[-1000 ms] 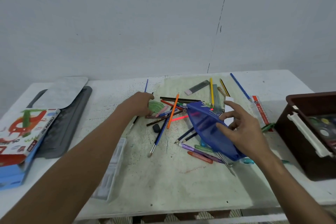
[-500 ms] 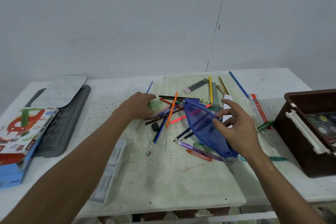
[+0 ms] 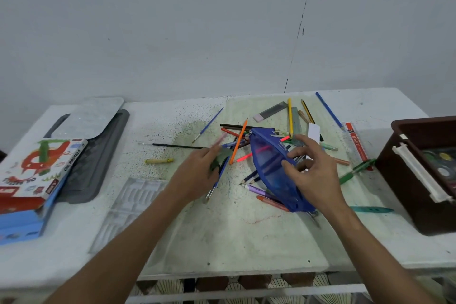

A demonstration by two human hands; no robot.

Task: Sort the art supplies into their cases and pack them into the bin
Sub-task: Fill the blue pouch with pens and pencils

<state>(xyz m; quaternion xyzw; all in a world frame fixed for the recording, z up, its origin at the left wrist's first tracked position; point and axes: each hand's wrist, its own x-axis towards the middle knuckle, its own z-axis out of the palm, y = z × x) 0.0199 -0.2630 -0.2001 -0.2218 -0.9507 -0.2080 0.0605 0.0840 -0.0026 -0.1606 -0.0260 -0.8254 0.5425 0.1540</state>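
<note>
right hand point(image 3: 313, 175): fingers and thumb curled round the near edge of the blue mesh pencil pouch point(image 3: 274, 168), pinching it and tipping its open mouth up and to the left.
blue mesh pencil pouch: held on edge above the pile of loose pencils point(image 3: 240, 140); its lower end rests by the purple and orange crayons point(image 3: 266, 196) on the table point(image 3: 222, 242).
left hand point(image 3: 199, 170): just left of the pouch, not touching it; fingers curled round something green and a pinkish stick, both motion-blurred, so what they are is hard to say.
blue paintbrush point(image 3: 217, 181): lies partly under the left hand, ferrule toward the person.
yellow crayon point(image 3: 159, 160): alone on the table, left of the left hand.
black paintbrush point(image 3: 175, 146): lies flat beyond the yellow crayon, pointing at the pile.
clear plastic tray point(image 3: 128, 207): by the left forearm, near the table's front.
oil pastels box point(image 3: 39, 168): far left, stacked on a blue box.
brown bin point(image 3: 404, 180): far right edge, well apart from the pouch, with a paint palette point(image 3: 441, 163) inside.
green pens point(image 3: 357, 170): between the pouch and the bin.
</note>
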